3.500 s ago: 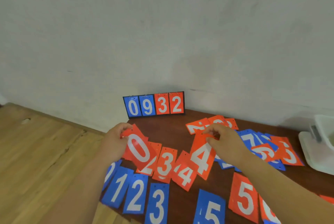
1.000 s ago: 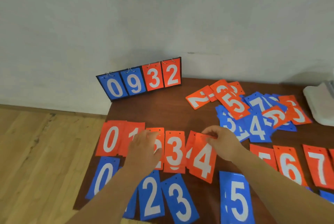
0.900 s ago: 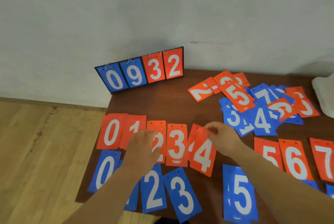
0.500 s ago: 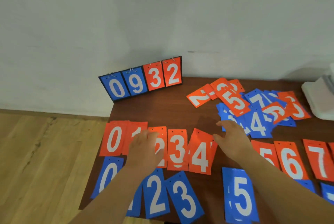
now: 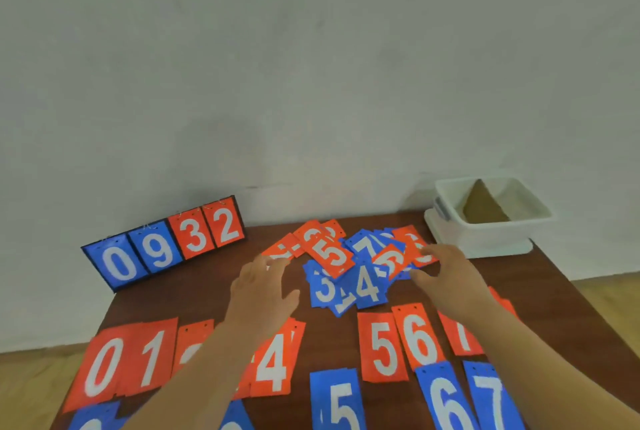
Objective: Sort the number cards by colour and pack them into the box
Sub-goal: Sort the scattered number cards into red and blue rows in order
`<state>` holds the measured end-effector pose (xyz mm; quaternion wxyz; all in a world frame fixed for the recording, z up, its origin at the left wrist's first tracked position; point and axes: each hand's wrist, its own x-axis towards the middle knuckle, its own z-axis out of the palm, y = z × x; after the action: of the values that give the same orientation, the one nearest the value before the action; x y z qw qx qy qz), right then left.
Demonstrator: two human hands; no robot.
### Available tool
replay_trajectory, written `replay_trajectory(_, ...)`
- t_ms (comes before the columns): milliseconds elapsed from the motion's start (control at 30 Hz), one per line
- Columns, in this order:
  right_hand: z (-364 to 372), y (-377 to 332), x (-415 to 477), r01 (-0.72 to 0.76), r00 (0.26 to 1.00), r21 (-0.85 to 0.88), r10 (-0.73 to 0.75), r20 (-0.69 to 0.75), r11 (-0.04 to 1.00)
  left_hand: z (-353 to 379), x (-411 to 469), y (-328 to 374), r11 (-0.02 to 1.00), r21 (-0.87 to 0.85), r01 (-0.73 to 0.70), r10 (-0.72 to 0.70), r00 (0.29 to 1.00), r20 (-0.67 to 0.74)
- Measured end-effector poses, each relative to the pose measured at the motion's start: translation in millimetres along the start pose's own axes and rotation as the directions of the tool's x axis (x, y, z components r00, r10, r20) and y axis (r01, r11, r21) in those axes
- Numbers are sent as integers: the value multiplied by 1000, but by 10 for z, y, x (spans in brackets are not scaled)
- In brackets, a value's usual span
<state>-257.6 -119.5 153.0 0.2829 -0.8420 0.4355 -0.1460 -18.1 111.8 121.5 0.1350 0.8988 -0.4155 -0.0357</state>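
Plainly one box (image 5: 485, 235), one scoreboard (image 5: 162, 249), four digits (image 5: 225, 225).

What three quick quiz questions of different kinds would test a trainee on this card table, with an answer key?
1. True or false: the stand by the wall reads 0932.
2. In the mixed pile, the card showing 4 is: A orange, B blue, C white.
3. Which is nearer the white box, the left hand or the right hand?
Key: 1 true; 2 B; 3 right hand.
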Motion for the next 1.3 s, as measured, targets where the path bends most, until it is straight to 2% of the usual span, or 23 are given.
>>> replay_trajectory(233, -868, 824, 35, 23, 999, 18, -23, -26, 1000, 105, -118, 960, 996, -41, 73, -76, 996, -55)
replay_trajectory(500, -1108, 1318, 63, 46, 998, 25, -47, 42, 999, 163, -357, 1462, 993, -24, 117, -118, 990, -76)
replay_trajectory(900, -532, 1160, 522, 54, 981, 14, -56, 187, 998, 219, -81, 1052, 973, 10, 230, -230, 973, 6)
replay_trajectory(1100, -91, 1074, 1010, -40, 971, 39, 30, 236, 998, 473, 457, 670, 966, -3, 258, -256, 959, 123)
replay_trajectory(1300, 485, 1067, 1556, -75, 950, -17, 77, 302, 997, 960, 961, 349, 958, -43, 283, -264, 931, 251)
